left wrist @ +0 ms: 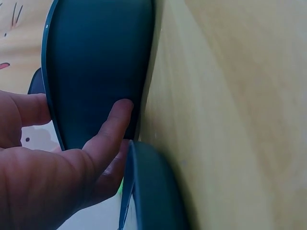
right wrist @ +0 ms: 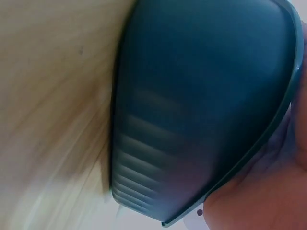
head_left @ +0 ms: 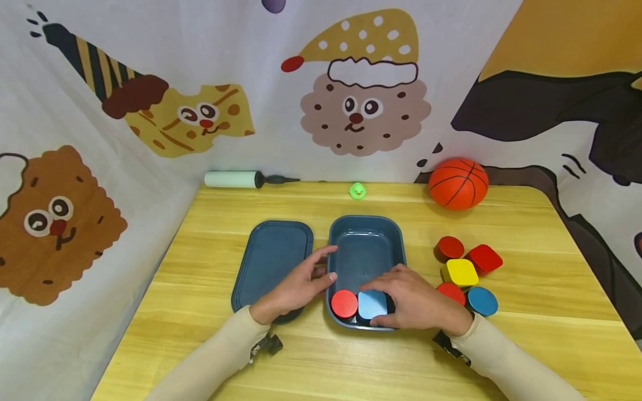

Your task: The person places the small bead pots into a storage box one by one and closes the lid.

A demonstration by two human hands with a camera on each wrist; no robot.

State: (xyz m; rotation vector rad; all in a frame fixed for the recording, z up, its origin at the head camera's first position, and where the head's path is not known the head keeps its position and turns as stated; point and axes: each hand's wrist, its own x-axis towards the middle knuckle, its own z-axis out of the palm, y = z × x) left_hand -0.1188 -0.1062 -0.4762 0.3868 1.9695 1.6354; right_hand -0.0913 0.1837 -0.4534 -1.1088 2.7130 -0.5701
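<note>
Right hand | covers light-blue block edge | grip unclear

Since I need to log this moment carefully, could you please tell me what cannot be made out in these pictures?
- Head view: the right hand covers part of the light blue block in the box, so any piece beneath it is hidden.
- Right wrist view: only the box's outer wall shows, blurred; the blocks are hidden.
- Left wrist view: the left hand is cut off by the frame edge; the lid is only partly seen.
</note>
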